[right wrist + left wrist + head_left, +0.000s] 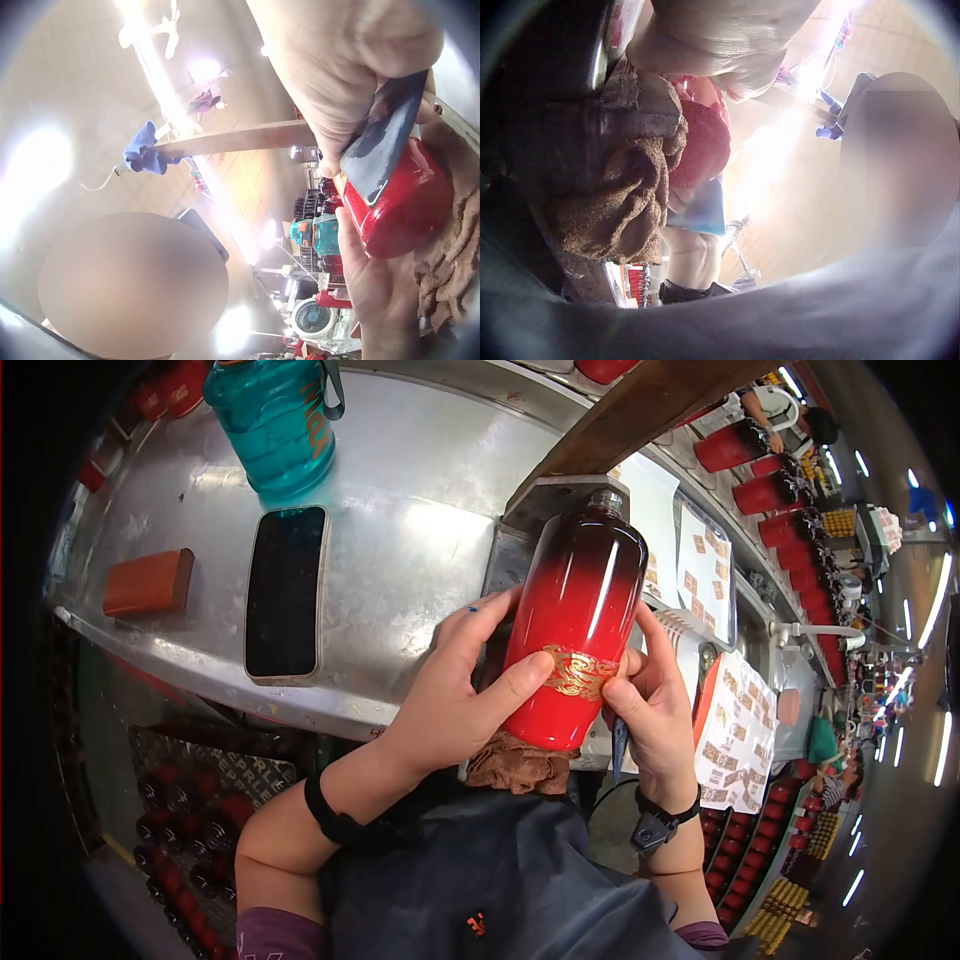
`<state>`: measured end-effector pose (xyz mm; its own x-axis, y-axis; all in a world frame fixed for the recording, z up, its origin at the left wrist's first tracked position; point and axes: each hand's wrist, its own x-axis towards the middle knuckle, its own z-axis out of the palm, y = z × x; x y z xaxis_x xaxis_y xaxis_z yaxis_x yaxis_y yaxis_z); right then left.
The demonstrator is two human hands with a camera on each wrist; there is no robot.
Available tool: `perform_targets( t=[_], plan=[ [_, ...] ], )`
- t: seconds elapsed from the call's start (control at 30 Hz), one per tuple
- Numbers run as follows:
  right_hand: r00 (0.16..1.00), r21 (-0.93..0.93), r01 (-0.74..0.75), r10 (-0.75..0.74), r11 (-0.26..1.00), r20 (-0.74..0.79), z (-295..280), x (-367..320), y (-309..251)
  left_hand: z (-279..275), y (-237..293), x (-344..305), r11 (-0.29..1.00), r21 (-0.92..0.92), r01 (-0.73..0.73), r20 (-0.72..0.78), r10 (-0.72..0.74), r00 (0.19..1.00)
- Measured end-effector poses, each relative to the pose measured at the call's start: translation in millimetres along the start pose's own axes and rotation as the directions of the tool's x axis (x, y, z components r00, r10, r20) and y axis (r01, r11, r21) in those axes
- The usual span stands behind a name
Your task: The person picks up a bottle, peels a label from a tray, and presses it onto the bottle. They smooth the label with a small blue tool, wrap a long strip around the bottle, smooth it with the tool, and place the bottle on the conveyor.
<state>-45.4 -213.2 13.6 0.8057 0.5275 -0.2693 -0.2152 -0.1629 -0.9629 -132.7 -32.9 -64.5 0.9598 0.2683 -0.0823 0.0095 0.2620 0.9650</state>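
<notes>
A glossy bottle (585,590), black at the neck and red below, is tilted between both hands in the head view. My left hand (450,680) grips its left side, thumb on the gold label (578,672). The right hand (655,700) holds the right side, its thumb at the label's right end. A dark blue flat tool (386,139) is tucked in the right hand, seen in the right wrist view. The bottle's red base (701,142) shows in the left wrist view, beside a brown cloth (626,202).
Left on the metal table (400,480) are a phone (286,592), a brown case (148,582) and a teal jug (270,430). Label sheets (738,735) lie at the right. A wooden beam (620,420) rises behind the bottle. Red bottles (190,830) stand low at the left.
</notes>
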Motion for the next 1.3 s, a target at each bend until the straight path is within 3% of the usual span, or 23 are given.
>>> perform_targets(
  t=[0.03,0.4,0.47,0.8,0.87,1.1,1.17,1.27,1.3],
  plan=[
    [1.000,-0.017,0.005,-0.005,1.000,-0.001,0.6,-0.6,-0.2,0.5,0.1,0.6,0.998,0.006,-0.066,0.014,0.066,0.998],
    [0.996,0.081,-0.091,0.093,0.993,-0.019,2.2,-1.0,-9.6,8.0,7.7,4.9,0.993,0.052,-0.104,0.034,0.103,0.994],
    [0.996,0.083,-0.083,0.085,0.993,-0.023,2.7,-1.0,-9.9,8.3,8.6,5.3,0.997,-0.057,-0.048,0.035,0.050,0.998],
    [0.998,0.103,-0.053,0.055,0.993,-0.010,1.5,0.5,-4.3,9.0,14.5,4.8,0.994,-0.108,-0.020,0.070,0.027,0.997],
    [0.999,0.112,-0.052,0.054,0.992,-0.007,1.4,1.2,-2.9,8.1,10.6,4.8,0.982,-0.190,0.024,0.068,-0.012,0.998],
    [0.995,0.154,-0.076,0.067,0.985,0.068,-29.0,5.3,2.5,6.7,7.7,5.5,0.978,-0.207,0.027,0.073,-0.012,0.997],
    [0.989,0.189,-0.113,0.093,0.975,0.112,-43.0,4.3,1.2,1.7,2.6,7.0,0.995,-0.093,-0.045,0.109,0.055,0.993],
    [0.992,0.276,-0.066,0.092,0.959,-0.082,-44.0,-1.5,-11.6,-2.0,9.7,9.2,0.991,-0.079,-0.111,0.159,0.123,0.980],
    [0.992,0.274,-0.067,0.093,0.959,-0.083,-41.2,-4.4,-17.9,-5.6,14.7,10.2,0.991,-0.082,-0.110,0.159,0.122,0.980]
  ],
)
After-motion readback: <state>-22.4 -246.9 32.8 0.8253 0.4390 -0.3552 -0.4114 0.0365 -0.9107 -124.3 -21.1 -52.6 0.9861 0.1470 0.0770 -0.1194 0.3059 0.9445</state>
